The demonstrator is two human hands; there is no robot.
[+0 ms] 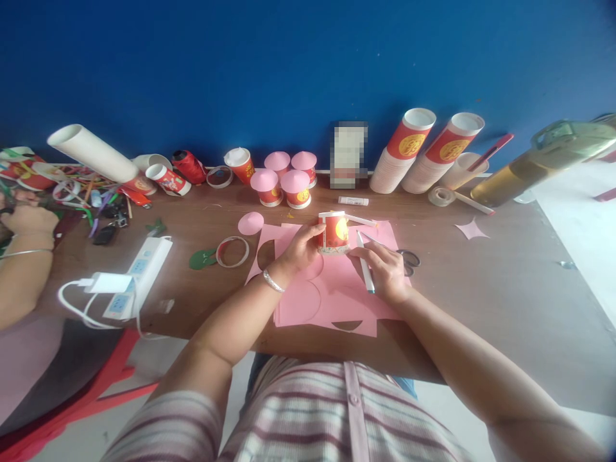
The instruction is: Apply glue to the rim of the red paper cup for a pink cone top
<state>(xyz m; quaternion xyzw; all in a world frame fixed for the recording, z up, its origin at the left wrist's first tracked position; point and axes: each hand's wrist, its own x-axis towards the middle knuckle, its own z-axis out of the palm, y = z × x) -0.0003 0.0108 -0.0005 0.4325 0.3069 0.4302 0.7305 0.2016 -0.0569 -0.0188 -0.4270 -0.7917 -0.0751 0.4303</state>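
Note:
A short red and white paper cup piece (333, 232) with a yellow emblem is held by my left hand (304, 249), fingers closed on its left side. My right hand (385, 269) is closed round a white marker (365, 264), just right of the cup. Beneath both hands lie pink paper sheets (337, 301) with drawn circles and cut-out holes. Black-handled scissors (409, 259) rest on the sheets' right edge, partly hidden by my right hand. Behind the cup stand several small cups with pink cone tops (295, 183). A pink disc (251, 223) lies to the left.
Stacked cups (398, 154), a tape roll (441, 196) and a large bottle (529, 163) line the back right. A power strip (139, 276) lies left, below clutter and a white tube (96, 154). Another person's arm (26, 256) is at far left.

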